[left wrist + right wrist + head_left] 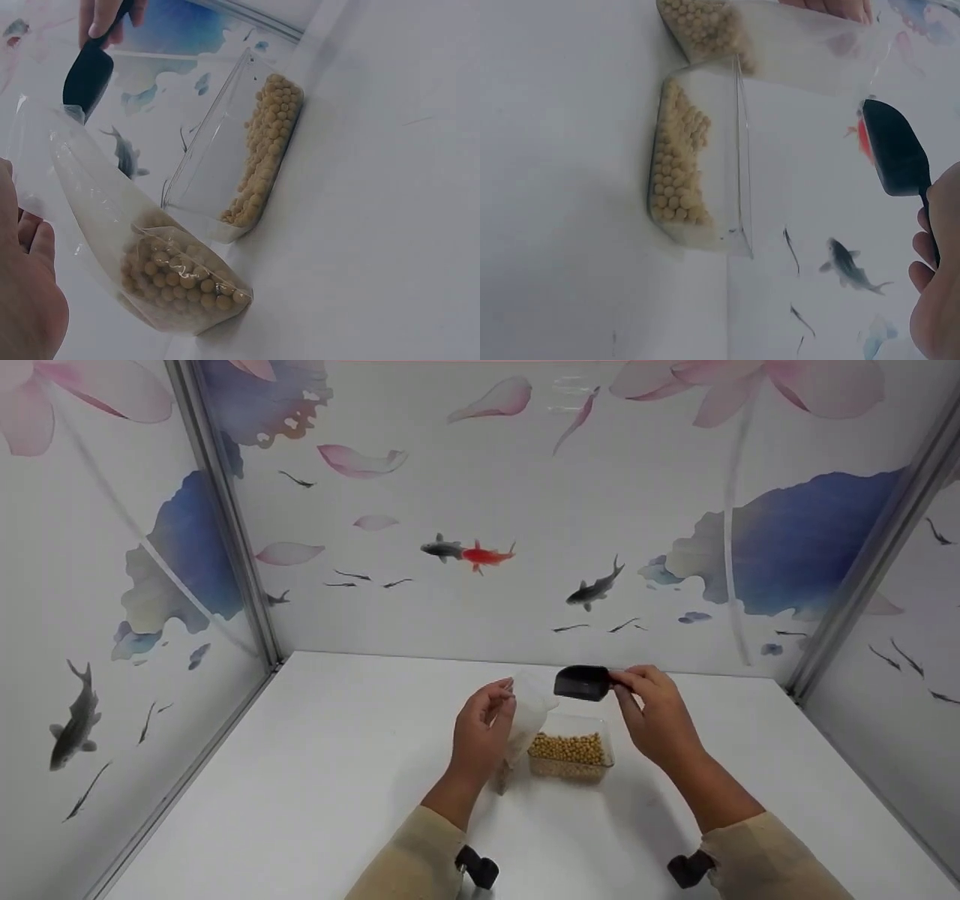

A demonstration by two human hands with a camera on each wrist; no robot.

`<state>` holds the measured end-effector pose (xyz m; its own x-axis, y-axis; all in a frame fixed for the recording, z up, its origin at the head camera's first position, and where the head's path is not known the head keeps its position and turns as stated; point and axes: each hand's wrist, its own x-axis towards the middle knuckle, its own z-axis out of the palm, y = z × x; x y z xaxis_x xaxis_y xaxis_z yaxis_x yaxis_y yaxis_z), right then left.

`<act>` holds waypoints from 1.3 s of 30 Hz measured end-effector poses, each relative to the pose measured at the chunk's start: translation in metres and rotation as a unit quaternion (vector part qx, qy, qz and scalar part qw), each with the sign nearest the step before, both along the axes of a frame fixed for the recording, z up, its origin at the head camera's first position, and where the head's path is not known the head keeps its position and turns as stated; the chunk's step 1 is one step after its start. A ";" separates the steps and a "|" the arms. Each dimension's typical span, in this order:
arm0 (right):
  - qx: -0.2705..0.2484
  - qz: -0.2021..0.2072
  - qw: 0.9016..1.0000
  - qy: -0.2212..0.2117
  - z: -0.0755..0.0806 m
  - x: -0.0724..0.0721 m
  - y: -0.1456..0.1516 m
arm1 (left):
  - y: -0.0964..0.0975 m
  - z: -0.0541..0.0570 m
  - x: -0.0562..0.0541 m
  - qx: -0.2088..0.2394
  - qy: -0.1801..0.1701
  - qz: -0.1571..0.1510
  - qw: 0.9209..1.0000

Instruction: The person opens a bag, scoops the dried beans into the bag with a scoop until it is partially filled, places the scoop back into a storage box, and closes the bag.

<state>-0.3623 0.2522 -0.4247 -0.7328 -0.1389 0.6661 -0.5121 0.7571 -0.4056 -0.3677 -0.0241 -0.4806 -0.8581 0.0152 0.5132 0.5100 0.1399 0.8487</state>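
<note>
My left hand (484, 727) pinches the upper edge of a clear plastic bag (97, 180), whose bottom holds round tan soybeans (180, 281) and rests on the table. With my right hand (656, 716) I grip the handle of a black scoop (583, 683). The scoop's tip is close by the bag's mouth, above the container; whether they touch I cannot tell. Below the scoop stands a clear rectangular container (739, 150), partly filled with soybeans (676, 161). In the head view the left hand hides part of the bag.
A white table (337, 750) lies under everything. Printed white panels (480, 622) with fish and petals rise at the back and both sides, joined by metal posts (229, 510). Black wrist mounts (478, 868) sit at both sleeves.
</note>
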 end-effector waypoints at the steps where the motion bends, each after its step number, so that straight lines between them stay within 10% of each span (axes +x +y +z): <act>1: -0.008 -0.004 1.000 -0.010 -0.002 -0.001 0.003 | 0.000 0.000 0.000 -0.001 0.000 -0.001 1.000; 23: 0.035 -0.023 0.986 -0.164 -0.043 -0.006 0.012 | 0.000 0.001 0.002 -0.004 0.008 -0.010 1.000; 39: 0.141 -0.018 0.976 -0.162 -0.046 -0.005 0.005 | 0.002 0.002 0.002 -0.005 -0.017 -0.009 1.000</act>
<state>-0.3673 0.2568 -0.4703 -0.9067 -0.2528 0.3375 -0.3618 0.8776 -0.3146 -0.3659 -0.0225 -0.4788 -0.8744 0.0356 0.4838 0.4837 0.1396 0.8640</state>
